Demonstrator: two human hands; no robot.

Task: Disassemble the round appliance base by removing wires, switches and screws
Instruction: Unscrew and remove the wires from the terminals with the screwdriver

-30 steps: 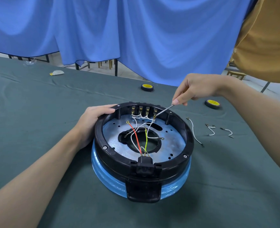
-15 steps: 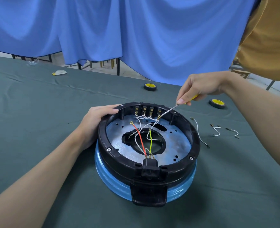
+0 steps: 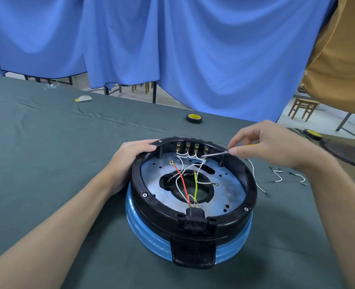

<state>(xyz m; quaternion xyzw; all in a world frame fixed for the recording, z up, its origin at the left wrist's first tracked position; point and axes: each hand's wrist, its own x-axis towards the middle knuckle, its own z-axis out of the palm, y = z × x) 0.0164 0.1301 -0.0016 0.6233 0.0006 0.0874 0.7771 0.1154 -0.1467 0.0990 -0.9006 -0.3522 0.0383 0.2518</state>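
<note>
Hands at work on a table covered in dark green cloth. Toward the far left edge lies a small white and yellow scrap. The left hand extends from the near left corner and grips the round appliance base at its far left side, fingers curled over the black rim. The base sits mid-table, closer to the near edge: a black ring on a blue lower shell, with a bare metal plate inside. A red wire, a yellow-green wire and several white wires run from a black socket on the near side of the ring. White loops link a row of four brass terminals on the far side. Beyond the base, near the far edge, lies a roll of black tape. The right hand extends from the right edge and pinches a slim screwdriver between thumb and forefinger, the other fingers loosely bent; a bit of yellow handle shows behind them. The tip seems to touch the rightmost terminal, though that spot is too small to be sure. Just right of the base, three loose white wires lie on the cloth. A second tape roll sits by the far right edge, with dark flat pieces beside it.
</note>
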